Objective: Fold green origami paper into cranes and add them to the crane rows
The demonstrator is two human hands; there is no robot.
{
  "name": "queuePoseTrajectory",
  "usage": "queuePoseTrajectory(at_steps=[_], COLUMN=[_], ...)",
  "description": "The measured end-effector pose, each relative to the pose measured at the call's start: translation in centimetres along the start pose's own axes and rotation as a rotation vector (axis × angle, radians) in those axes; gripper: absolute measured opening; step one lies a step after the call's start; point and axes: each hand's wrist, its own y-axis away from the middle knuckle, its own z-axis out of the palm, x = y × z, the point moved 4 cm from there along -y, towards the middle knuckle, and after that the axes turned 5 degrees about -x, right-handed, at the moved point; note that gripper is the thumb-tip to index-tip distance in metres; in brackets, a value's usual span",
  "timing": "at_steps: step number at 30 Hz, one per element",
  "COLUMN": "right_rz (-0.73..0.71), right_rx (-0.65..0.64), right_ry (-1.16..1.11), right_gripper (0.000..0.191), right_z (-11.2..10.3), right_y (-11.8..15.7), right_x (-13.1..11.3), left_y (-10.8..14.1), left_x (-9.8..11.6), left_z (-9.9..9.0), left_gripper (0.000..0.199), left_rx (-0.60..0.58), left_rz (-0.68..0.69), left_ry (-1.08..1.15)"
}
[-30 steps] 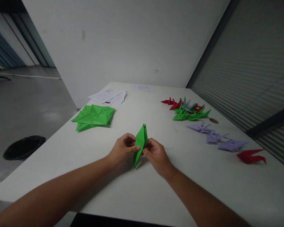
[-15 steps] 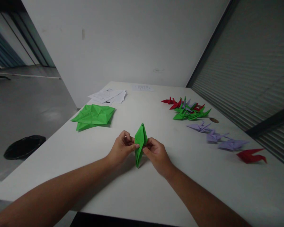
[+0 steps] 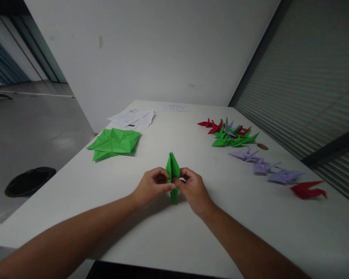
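Observation:
A folded piece of green origami paper [image 3: 173, 164], long and diamond-shaped with pointed ends, is held upright above the front middle of the table. My left hand [image 3: 153, 183] pinches its left side near the middle, thumb across the front. From the right, my right hand [image 3: 192, 187] pinches it at the same height, the two thumbs close together. Part of the paper's middle is hidden behind my fingers. Its upper half shows an open slit between two flaps. The lower point sticks out below my thumbs.
Creased green sheets [image 3: 114, 141] lie on the white table [image 3: 209, 236] at left, printed papers [image 3: 133, 117] behind them. At right are a heap of folded paper cranes [image 3: 232, 133], a row of purple cranes [image 3: 285, 176] and a red crane [image 3: 307, 190]. A black-lined bin [image 3: 30, 181] stands on the floor.
The green paper has turned between my fingers, so its slit now faces me and its top leans slightly left. My left thumb has shifted right, closer to my right thumb.

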Motion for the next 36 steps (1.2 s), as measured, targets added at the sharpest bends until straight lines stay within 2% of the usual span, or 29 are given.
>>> queuePoseTrajectory(at_steps=[5,14,21,28,36], right_rz=[0.010,0.081,0.128,0.197,0.153], right_rx=[0.021,0.028,0.049,-0.042,-0.120], right_ry=[-0.024,-0.167,-0.118,-0.247,-0.101], right_gripper=[0.023,0.030,0.033,0.032,0.023], right_z=[0.09,0.20,0.05,0.51,0.58], right_y=[0.11,0.11,0.03,0.19,0.31], right_x=[0.27,-0.20,0.39,0.11,0.44], left_y=[0.05,-0.15,-0.37,-0.35,-0.28], left_x=[0.00,-0.22,-0.65,-0.66,0.06], left_z=[-0.01,-0.55,-0.86,-0.64,-0.75], left_gripper=[0.030,0.026,0.027,0.031,0.027], left_rx=[0.024,0.089,0.102,0.059,0.055], left_rz=[-0.019,0.014,0.038,0.024,0.056], left_ry=[-0.064,0.012,0.059,0.091,0.004])
